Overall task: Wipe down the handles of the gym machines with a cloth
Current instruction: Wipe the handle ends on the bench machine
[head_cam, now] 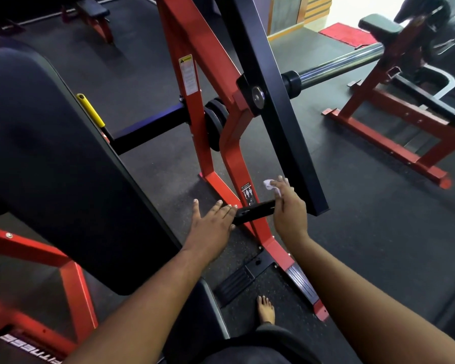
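A short black handle (255,210) sticks out low in front of the red machine frame (229,143). My left hand (212,219) lies flat with straight fingers, its fingertips touching the handle's near end. My right hand (289,206) is at the handle's far end and pinches a small white cloth (269,185) between its fingertips, just above the handle. A black lever arm (279,109) slants down right behind the right hand.
A large black back pad (53,164) fills the left. A yellow-tipped adjuster (91,110) pokes out beside it. A chrome weight bar (339,64) runs to the right. Another red bench frame (394,137) stands at the right. My bare foot (266,310) rests on the rubber floor.
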Demonstrator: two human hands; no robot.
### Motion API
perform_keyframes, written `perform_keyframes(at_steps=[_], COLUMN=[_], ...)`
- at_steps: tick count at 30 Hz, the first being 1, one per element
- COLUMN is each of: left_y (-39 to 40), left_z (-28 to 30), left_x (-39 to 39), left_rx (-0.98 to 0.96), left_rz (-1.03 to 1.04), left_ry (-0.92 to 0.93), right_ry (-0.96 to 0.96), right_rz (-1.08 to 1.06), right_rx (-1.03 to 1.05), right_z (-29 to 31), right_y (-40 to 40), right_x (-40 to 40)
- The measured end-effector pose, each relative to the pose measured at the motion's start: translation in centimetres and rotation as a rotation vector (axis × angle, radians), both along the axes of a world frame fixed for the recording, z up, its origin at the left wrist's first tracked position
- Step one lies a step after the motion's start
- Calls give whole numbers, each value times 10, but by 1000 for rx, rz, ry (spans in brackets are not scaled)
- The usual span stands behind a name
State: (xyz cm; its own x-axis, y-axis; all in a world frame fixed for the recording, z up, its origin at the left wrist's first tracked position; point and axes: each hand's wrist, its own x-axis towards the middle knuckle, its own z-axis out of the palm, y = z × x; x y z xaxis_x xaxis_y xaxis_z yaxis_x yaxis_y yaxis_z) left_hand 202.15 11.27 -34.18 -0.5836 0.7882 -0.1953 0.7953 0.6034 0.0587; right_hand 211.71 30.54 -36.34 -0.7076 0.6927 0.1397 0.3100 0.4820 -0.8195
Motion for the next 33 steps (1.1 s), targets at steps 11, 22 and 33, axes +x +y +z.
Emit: perform_keyframes(at_steps=[11,22,33], left_y=[1,0,0], left_z=[-4,-4,-6], left_x=[0,-1,-4], left_rx=[-6,-50,-118], left_rz=[-3,-39,-101], left_ry=[27,51,115], right_ry=[-90,-54,270], right_rz=[333,-8,-102], right_rx=[69,18,-481], right_z=[-34,-35,-31], right_y=[-52,-8,-86], right_x=[21,12,42])
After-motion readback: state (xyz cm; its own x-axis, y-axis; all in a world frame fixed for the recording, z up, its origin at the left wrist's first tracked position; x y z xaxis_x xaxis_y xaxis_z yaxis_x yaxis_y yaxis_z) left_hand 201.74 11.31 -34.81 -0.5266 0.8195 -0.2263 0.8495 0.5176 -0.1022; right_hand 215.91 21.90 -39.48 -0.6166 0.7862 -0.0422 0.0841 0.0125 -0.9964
